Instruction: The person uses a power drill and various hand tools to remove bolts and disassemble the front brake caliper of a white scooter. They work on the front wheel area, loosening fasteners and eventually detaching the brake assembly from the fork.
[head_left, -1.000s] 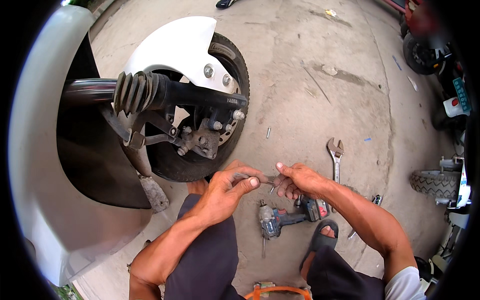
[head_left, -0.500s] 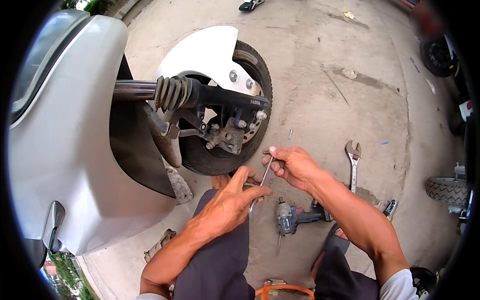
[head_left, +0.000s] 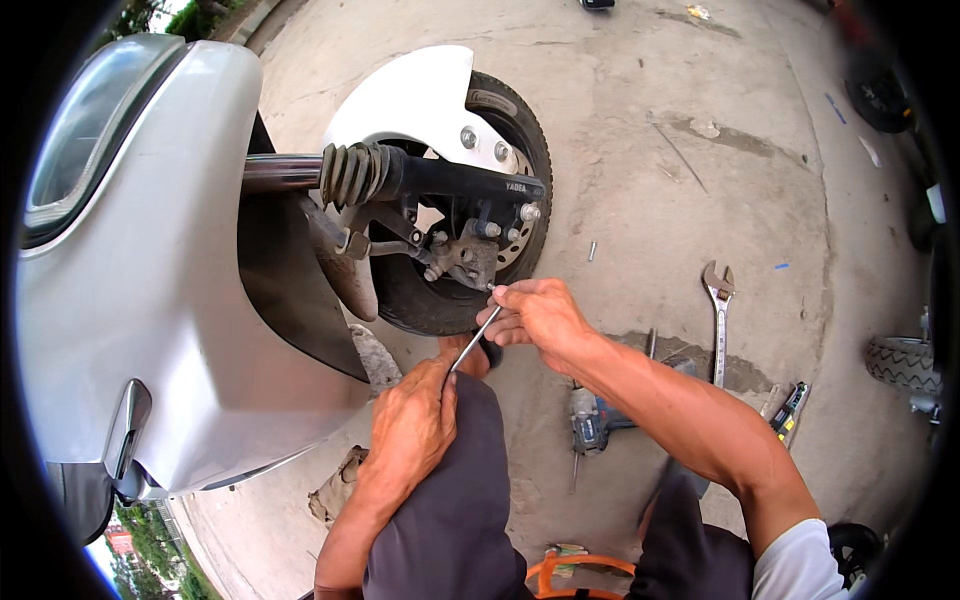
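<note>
A thin metal rod, which looks like an L-shaped hex key [head_left: 474,340], runs slantwise between my two hands. Fingers of my left hand [head_left: 412,425] are closed round its lower end, above my knee. My right hand [head_left: 540,318] pinches the upper end, and its fingertips hide the bent part. Just beyond those fingertips is the lower edge of the dirty brake caliper [head_left: 470,258]; whether the key touches it I cannot tell. The caliper sits beside the front wheel's tyre [head_left: 425,312], under the black fork leg [head_left: 450,178] and the white mudguard [head_left: 400,100].
The scooter's silver body [head_left: 180,260] fills the left side. On the concrete lie a small bolt [head_left: 592,251], an adjustable wrench [head_left: 720,330], a thin rod [head_left: 680,158] and a cordless impact driver [head_left: 590,420], partly behind my right forearm. Something orange and curved [head_left: 545,572] is between my legs.
Both hands have moved left with the hex key; the right one came up to the caliper's edge. My left hand drew back toward my knee and closed round the key's lower end.
</note>
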